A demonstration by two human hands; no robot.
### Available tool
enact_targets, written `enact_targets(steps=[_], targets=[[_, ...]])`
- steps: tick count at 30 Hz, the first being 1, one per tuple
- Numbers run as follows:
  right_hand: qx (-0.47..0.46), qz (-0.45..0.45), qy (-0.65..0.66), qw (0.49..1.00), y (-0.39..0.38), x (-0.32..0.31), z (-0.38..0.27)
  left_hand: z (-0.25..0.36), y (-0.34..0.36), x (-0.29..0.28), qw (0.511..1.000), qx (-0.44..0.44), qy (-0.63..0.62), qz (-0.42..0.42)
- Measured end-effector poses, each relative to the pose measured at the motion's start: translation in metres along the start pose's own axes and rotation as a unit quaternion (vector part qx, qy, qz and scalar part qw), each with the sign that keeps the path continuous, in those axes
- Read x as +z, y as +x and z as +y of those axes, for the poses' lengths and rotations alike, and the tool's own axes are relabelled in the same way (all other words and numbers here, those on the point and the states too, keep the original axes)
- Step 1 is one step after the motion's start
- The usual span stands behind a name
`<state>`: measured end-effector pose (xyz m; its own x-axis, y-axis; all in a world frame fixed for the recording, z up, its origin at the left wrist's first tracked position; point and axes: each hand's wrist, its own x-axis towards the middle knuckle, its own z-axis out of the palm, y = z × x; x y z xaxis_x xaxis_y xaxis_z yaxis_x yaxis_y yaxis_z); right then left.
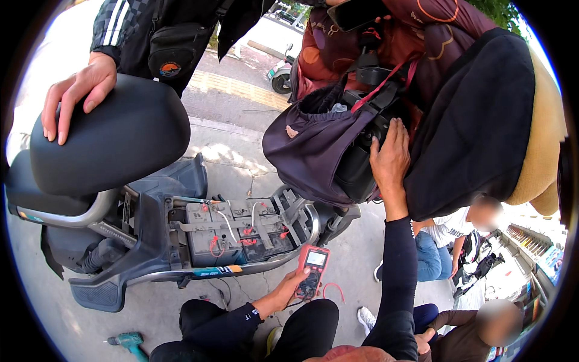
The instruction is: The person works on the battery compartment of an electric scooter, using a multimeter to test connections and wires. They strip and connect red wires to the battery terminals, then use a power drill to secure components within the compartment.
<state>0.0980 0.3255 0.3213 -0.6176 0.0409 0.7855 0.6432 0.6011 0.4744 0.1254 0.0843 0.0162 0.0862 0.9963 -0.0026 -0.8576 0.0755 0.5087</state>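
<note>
My left hand [282, 294] is closed around a red multimeter [312, 273] with a lit display and a round dial, above my knees. My right hand [392, 155] reaches up to the scooter's front end, fingers stretched out and resting on the black dashboard [356, 166] beside the handlebar; its fingertips are partly hard to make out. Between the arms and the seat, several grey batteries [202, 241] sit in the open floor compartment, with red and white wires and red terminal caps on top. A metal strap [229, 224] runs across them.
Another person's hand [81, 90] rests on the black seat [114, 136]. A dark cover [476, 114] drapes the scooter's front. A teal power drill [129, 345] and a red wire [333, 289] lie on the pavement. Two people sit or crouch at the right.
</note>
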Motion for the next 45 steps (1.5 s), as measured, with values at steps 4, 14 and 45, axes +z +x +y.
enact_targets(steps=[4,14,45], targets=[[0.005,-0.008,0.009,1.000,0.000,-0.001,-0.003,0.000,0.000,0.001,1.000,-0.003,-0.001,0.016],[0.005,0.000,0.011,1.000,0.000,0.001,-0.001,0.000,0.001,0.000,1.000,0.002,-0.008,0.005],[-0.040,-0.050,-0.057,0.996,0.014,0.043,-0.040,-0.004,0.007,0.000,0.999,0.012,0.028,0.011]])
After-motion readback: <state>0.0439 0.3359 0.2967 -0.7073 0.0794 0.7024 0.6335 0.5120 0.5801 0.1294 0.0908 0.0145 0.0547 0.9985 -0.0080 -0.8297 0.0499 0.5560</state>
